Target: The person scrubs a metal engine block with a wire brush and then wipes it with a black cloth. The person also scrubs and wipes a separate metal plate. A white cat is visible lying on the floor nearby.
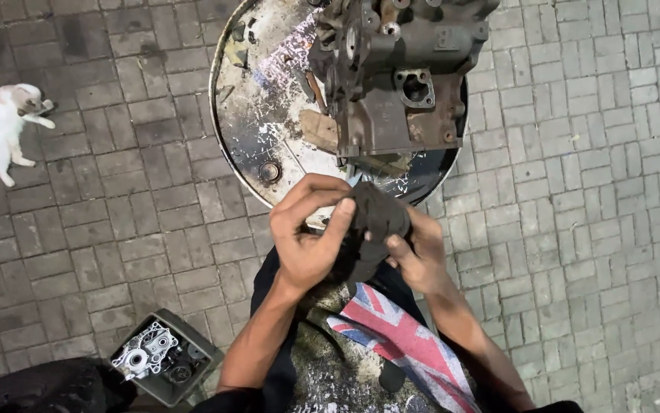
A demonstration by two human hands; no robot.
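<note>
Both hands hold a dark, crumpled cloth rag [373, 222] just below the near edge of the round, rusty metal drum top [249, 99]. The left hand [311, 233] is curled around the rag's left side, thumb on top. The right hand [418, 256] pinches its right side. The rag hangs long-ways, top toward the drum, bottom toward the person. A greasy grey metal engine block [395, 73] sits on the drum. A white cat [5, 126] lies far left of the drum.
</note>
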